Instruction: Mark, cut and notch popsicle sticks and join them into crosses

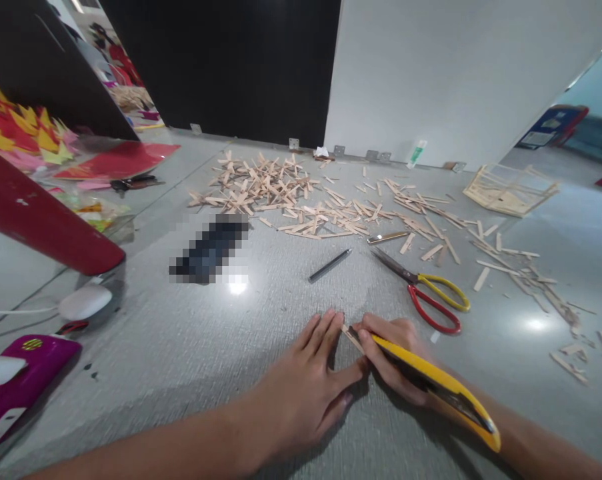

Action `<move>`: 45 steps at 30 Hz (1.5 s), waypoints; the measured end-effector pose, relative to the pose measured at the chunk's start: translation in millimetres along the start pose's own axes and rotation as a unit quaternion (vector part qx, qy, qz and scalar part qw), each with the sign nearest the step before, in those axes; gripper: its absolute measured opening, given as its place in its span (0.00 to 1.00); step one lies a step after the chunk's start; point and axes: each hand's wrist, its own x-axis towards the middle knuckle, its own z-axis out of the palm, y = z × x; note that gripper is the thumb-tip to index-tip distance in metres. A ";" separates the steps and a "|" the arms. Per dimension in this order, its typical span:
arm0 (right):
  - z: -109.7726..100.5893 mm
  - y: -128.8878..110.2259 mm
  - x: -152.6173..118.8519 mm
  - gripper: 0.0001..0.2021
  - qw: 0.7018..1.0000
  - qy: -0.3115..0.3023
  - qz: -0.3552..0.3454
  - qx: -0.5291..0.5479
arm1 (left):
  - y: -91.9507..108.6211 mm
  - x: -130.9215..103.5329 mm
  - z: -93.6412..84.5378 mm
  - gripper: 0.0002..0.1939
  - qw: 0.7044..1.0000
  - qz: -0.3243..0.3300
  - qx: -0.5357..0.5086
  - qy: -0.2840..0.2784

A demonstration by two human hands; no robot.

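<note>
A yellow and black utility knife is gripped in my right hand, its handle slanting back over my forearm. The blade end meets a small pale wooden stick lying on the grey floor. With fingertips at the stick's far end and thumb near its other end, my left hand holds it down. Beyond my right hand lie scissors with one yellow and one red handle, blades slightly apart. A dark pen rests ahead of my hands, with a metallic cutter-like tool farther off.
Loose wooden sticks form a pile ahead and scatter right. A small wooden frame stands far right, near a white panel. Leftward are a pixelated dark object, a red tube, a white plug and a purple power strip.
</note>
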 end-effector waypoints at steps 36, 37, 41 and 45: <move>9.6 4.2 -5.0 0.14 0.999 0.038 -0.013 -0.018 | -2.5 -3.4 2.7 0.40 1.000 0.014 -0.007 0.023; 10.5 4.5 -6.1 0.13 0.999 0.037 -0.018 -0.024 | -1.8 -3.1 3.6 0.41 1.000 0.011 -0.007 0.024; 10.3 2.8 -6.1 0.13 0.998 0.037 -0.038 -0.043 | -0.6 -0.7 4.0 0.40 1.000 0.003 0.003 0.016; 7.8 2.1 -4.2 0.13 0.996 0.038 -0.066 -0.052 | -0.3 1.1 1.2 0.34 1.000 0.000 0.011 -0.004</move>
